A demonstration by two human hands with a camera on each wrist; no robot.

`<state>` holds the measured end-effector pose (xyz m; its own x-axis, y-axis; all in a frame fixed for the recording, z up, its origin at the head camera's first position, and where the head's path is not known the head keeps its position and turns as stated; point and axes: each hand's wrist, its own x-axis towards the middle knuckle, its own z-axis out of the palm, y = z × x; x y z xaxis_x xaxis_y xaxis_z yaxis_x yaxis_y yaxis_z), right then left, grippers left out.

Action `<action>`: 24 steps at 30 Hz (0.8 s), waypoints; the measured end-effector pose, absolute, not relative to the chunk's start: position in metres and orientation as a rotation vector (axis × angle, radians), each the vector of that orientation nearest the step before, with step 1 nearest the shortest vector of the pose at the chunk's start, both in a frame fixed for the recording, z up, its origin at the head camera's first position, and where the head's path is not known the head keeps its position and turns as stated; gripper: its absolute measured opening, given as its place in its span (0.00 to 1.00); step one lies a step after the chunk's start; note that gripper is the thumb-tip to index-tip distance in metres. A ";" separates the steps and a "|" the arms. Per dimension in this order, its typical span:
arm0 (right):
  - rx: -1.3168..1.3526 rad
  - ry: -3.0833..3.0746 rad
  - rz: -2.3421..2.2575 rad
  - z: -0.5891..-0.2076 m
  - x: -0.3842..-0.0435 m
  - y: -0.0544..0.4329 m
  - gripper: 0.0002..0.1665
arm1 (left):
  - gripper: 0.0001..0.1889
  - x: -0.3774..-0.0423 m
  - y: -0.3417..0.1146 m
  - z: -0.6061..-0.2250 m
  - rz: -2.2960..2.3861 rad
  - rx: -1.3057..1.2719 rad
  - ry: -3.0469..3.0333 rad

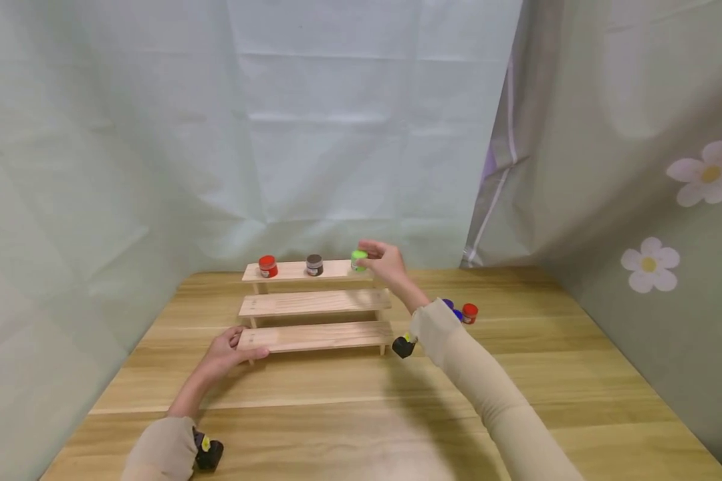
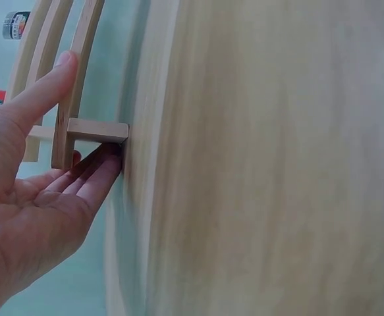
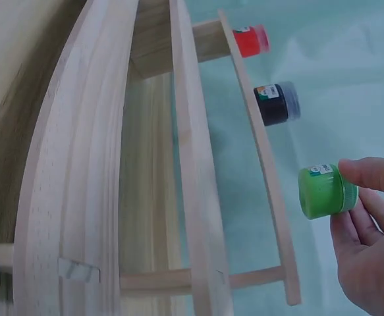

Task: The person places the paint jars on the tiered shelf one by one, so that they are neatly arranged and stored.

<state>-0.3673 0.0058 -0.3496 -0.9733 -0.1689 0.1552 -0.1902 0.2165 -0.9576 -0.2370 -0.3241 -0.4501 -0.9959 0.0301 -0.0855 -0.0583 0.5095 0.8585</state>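
A three-step wooden rack [image 1: 313,337] stands on the table. My left hand [image 1: 225,354] holds the left end of its lowest step, thumb [image 2: 50,89] on top and fingers below. On the top step sit a red jar [image 1: 268,267] at the left and a black jar [image 1: 315,266] near the middle. By the step's right end, my right hand [image 1: 388,262] pinches a small green jar [image 3: 322,192] at its lid between thumb and fingers. In the right wrist view a gap shows between the green jar and the top step [image 3: 271,178].
Right of the rack, another red jar [image 1: 470,313] and blue jars [image 1: 458,314] stand on the wooden table [image 1: 547,361], partly hidden by my right sleeve. Pale cloth [image 1: 361,133] hangs behind the table, and a flowered curtain [image 1: 614,200] hangs at the right.
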 end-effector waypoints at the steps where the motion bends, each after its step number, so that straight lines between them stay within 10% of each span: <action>1: 0.361 -2.439 1.921 -0.351 -0.369 0.004 0.26 | 0.43 -0.237 -0.324 -0.449 1.504 -0.019 2.659; 24: 0.341 -2.422 1.914 -0.379 -0.368 0.005 0.32 | 0.52 -0.240 -0.318 -0.448 1.495 -0.070 2.620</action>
<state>-0.3681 0.0054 -0.3794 -0.9753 -0.1486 0.1635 -0.1934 0.2167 -0.9569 -0.2404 -0.3185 -0.4478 -0.9912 0.0211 -0.1306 -0.1017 0.5097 0.8543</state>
